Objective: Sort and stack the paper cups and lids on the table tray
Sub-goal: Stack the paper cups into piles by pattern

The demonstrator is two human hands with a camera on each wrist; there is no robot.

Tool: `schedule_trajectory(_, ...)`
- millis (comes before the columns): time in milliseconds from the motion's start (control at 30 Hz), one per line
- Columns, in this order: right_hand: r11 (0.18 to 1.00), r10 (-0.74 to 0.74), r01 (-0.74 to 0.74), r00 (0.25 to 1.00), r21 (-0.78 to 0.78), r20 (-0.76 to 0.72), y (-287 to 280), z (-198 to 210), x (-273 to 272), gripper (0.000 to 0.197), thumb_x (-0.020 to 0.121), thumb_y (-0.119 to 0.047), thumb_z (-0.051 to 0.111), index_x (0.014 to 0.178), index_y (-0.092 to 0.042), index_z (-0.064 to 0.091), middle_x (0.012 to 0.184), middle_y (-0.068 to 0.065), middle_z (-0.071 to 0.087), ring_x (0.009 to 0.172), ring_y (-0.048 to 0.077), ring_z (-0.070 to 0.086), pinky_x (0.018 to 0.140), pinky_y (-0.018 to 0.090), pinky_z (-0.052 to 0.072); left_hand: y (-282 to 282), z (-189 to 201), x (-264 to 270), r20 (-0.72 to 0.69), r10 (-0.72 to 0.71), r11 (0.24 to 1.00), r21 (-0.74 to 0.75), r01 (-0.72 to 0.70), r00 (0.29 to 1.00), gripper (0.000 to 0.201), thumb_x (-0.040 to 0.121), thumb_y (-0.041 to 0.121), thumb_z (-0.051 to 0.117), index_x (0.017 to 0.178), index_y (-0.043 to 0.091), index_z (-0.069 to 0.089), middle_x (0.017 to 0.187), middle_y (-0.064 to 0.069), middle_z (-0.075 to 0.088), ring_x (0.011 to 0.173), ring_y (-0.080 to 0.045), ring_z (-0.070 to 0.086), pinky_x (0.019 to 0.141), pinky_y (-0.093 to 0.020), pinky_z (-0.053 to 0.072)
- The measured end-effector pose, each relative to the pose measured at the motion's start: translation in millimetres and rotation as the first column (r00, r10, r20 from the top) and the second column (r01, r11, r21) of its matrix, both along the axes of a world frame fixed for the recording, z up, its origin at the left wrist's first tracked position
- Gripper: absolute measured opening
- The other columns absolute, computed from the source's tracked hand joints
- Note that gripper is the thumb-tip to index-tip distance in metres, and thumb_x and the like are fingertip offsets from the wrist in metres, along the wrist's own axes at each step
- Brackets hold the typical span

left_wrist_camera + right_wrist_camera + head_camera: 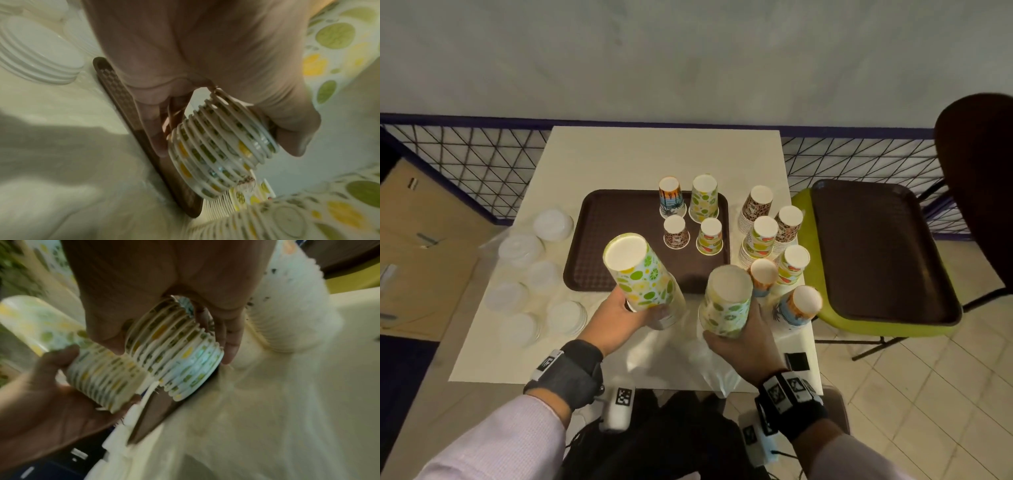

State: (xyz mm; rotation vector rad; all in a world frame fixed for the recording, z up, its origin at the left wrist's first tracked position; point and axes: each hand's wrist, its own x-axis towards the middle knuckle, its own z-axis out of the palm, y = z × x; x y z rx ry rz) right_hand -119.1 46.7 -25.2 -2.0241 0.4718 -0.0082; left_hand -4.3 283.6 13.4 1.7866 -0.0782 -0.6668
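Note:
My left hand (619, 310) grips an upside-down stack of lime-and-lemon patterned cups (643, 277) at its rim end, lifted over the tray's near edge. In the left wrist view the fingers (158, 142) curl round the stacked rims (222, 146). My right hand (739, 339) holds a second stack of the same pattern (727, 301) beside it. The right wrist view shows its rims (180, 356) between thumb and fingers. The brown tray (619, 226) carries several upside-down cups, among them a palm-print cup (671, 198) and a lime one (703, 198).
More upside-down cup stacks (774, 240) crowd the table's right edge. White lid stacks (537, 270) lie on the left. A second brown tray (876, 253) rests on a green chair to the right. A wire fence (482, 164) runs behind the table (661, 154).

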Motion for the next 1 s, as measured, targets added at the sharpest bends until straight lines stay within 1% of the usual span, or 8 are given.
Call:
schedule_trajectory(200, 0.973, -0.097, 0.06, 0.983, 0.223, 0.159, 16, 63, 44, 0.078, 0.066, -0.058, 0.081, 0.131, -0.032, 0.047, 0.124, -0.017, 0.062, 0.114, -0.004, 0.059, 0.097, 0.029, 0.052, 26, 25, 26, 0.072, 0.046, 0.999, 0.002, -0.046, 0.996, 0.081, 0.062, 0.064, 0.089, 0.132, 0.035, 0.064, 0.124, 0.013, 0.073, 0.116, -0.013, 0.069, 0.102, -0.052, 0.056)
schedule_trajectory(300, 0.927, -0.241, 0.145, 0.937, 0.346, 0.252, 23, 90, 87, 0.065, 0.074, -0.042, 0.085, 0.125, -0.034, 0.048, 0.123, -0.016, 0.062, 0.112, -0.01, 0.058, 0.096, 0.016, 0.047, 36, 39, 46, 0.106, 0.085, 0.996, 0.01, -0.086, 0.991, 0.088, 0.055, 0.074, 0.088, 0.131, 0.037, 0.064, 0.123, 0.015, 0.074, 0.113, -0.01, 0.07, 0.098, -0.049, 0.059)
schedule_trajectory(367, 0.891, -0.342, 0.201, 0.887, 0.408, 0.31, 26, 102, 116, 0.064, 0.074, -0.035, 0.086, 0.123, -0.031, 0.047, 0.12, -0.011, 0.064, 0.11, -0.007, 0.061, 0.097, 0.015, 0.046, 39, 47, 58, 0.122, 0.108, 0.994, -0.012, -0.107, 0.987, 0.095, 0.052, 0.077, 0.088, 0.133, 0.035, 0.062, 0.123, 0.015, 0.073, 0.114, -0.01, 0.07, 0.098, -0.048, 0.059)
schedule_trajectory(433, 0.867, -0.392, 0.229, 0.861, 0.443, 0.323, 25, 112, 144, 0.074, 0.074, -0.035, 0.087, 0.132, -0.025, 0.042, 0.122, -0.011, 0.063, 0.111, -0.005, 0.061, 0.099, 0.017, 0.046, 41, 54, 69, 0.112, 0.119, 0.992, -0.054, -0.113, 0.987, 0.09, 0.055, 0.071, 0.09, 0.132, 0.034, 0.062, 0.123, 0.013, 0.074, 0.114, -0.011, 0.071, 0.096, -0.049, 0.06)
schedule_trajectory(500, 0.84, -0.427, 0.251, 0.853, 0.481, 0.301, 21, 118, 168, 0.075, 0.077, -0.033, 0.086, 0.133, -0.031, 0.037, 0.119, -0.018, 0.062, 0.105, -0.009, 0.061, 0.094, 0.018, 0.047, 42, 60, 79, 0.093, 0.117, 0.989, -0.096, -0.108, 0.989, 0.084, 0.059, 0.06, 0.091, 0.132, 0.032, 0.061, 0.122, 0.011, 0.075, 0.113, -0.012, 0.071, 0.093, -0.049, 0.061)
schedule_trajectory(700, 0.841, -0.491, 0.365, 0.825, 0.399, 0.28, 6, 122, 237, 0.083, 0.059, -0.056, 0.087, 0.124, -0.043, 0.038, 0.12, -0.011, 0.063, 0.109, 0.011, 0.064, 0.099, 0.045, 0.055, 46, 72, 95, 0.097, 0.082, 0.984, -0.167, -0.065, 0.992, 0.067, 0.07, 0.044, 0.087, 0.131, 0.033, 0.061, 0.121, 0.009, 0.075, 0.111, -0.013, 0.072, 0.093, -0.052, 0.061)
schedule_trajectory(867, 0.862, -0.503, 0.456, 0.822, 0.223, 0.267, -9, 114, 271, 0.089, 0.058, -0.056, 0.082, 0.132, -0.029, 0.04, 0.123, 0.005, 0.057, 0.109, 0.024, 0.06, 0.089, 0.034, 0.05, 43, 79, 108, 0.075, 0.065, 0.98, -0.192, -0.049, 0.995, 0.039, 0.088, 0.023, 0.08, 0.117, 0.042, 0.063, 0.114, 0.017, 0.076, 0.109, -0.01, 0.072, 0.091, -0.047, 0.061)
schedule_trajectory(1000, 0.877, -0.481, 0.47, 0.848, 0.104, 0.221, -17, 93, 289, 0.086, 0.068, -0.045, 0.084, 0.138, -0.024, 0.038, 0.124, 0.011, 0.051, 0.111, 0.031, 0.053, 0.09, 0.034, 0.046, 42, 75, 120, 0.055, 0.095, 0.977, -0.196, -0.082, 0.994, 0.046, 0.076, 0.038, 0.083, 0.118, 0.042, 0.065, 0.118, 0.012, 0.075, 0.111, -0.013, 0.072, 0.091, -0.052, 0.061)
